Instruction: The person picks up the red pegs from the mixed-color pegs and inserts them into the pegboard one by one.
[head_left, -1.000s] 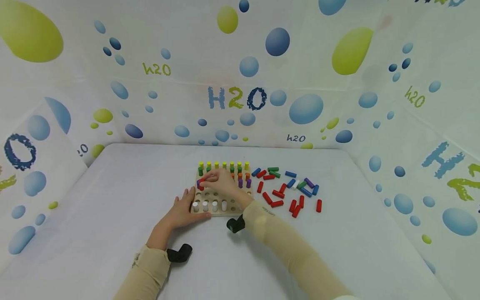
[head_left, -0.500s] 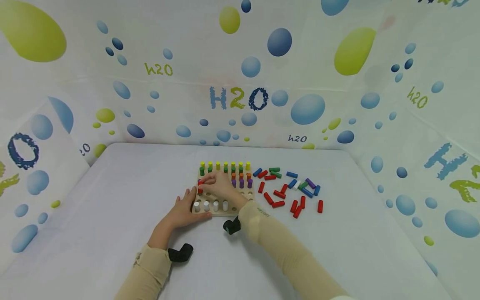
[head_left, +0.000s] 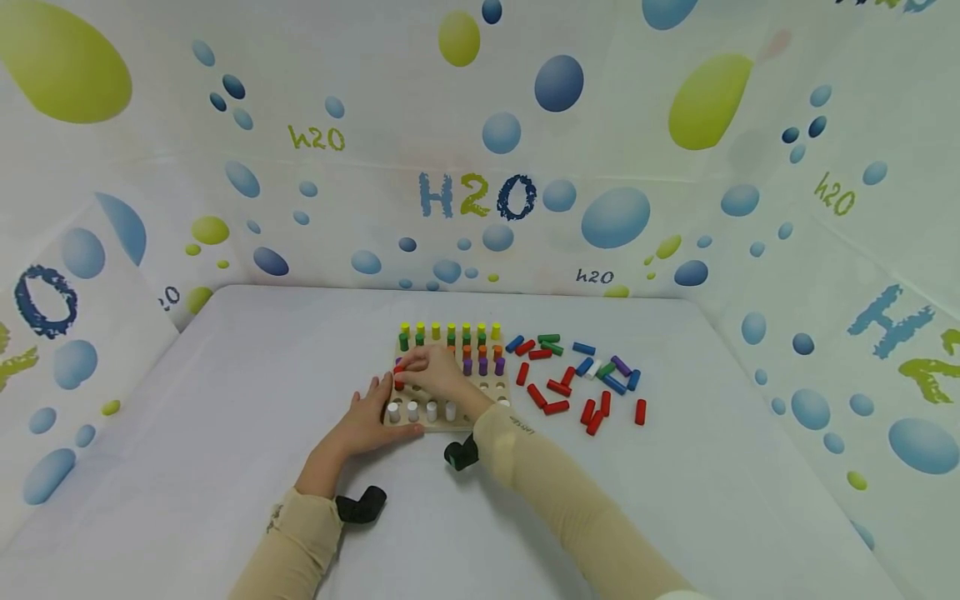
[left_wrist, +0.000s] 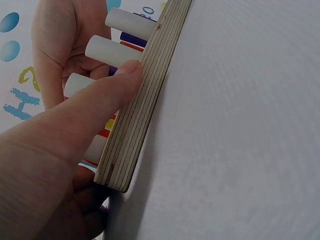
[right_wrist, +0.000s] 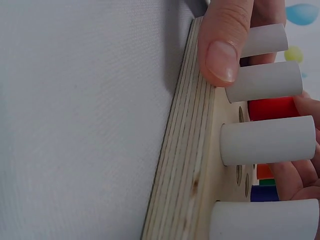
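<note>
A wooden pegboard [head_left: 442, 423] lies on the table with rows of yellow, green, orange, purple and white pegs upright in it. My left hand [head_left: 366, 423] holds its near left corner, the thumb along the front edge and the fingers at the left side. The left thumb [left_wrist: 107, 87] shows against the layered edge in the left wrist view. My right hand [head_left: 438, 371] reaches over the board and pinches an upright red peg [head_left: 399, 379] at the left end of the row in front of the purple pegs. Whether its lower end sits in a hole is hidden.
Loose red, blue and green pegs, with a purple and a white one, lie scattered right of the board, among them a red peg [head_left: 640, 412] at the far right. White pegs [head_left: 431, 411] stand along the near row. A patterned backdrop [head_left: 480, 150] rises behind.
My right hand has brought the red peg slightly toward me, from beside the purple row to the row in front of it. My left hand keeps its place on the board.
</note>
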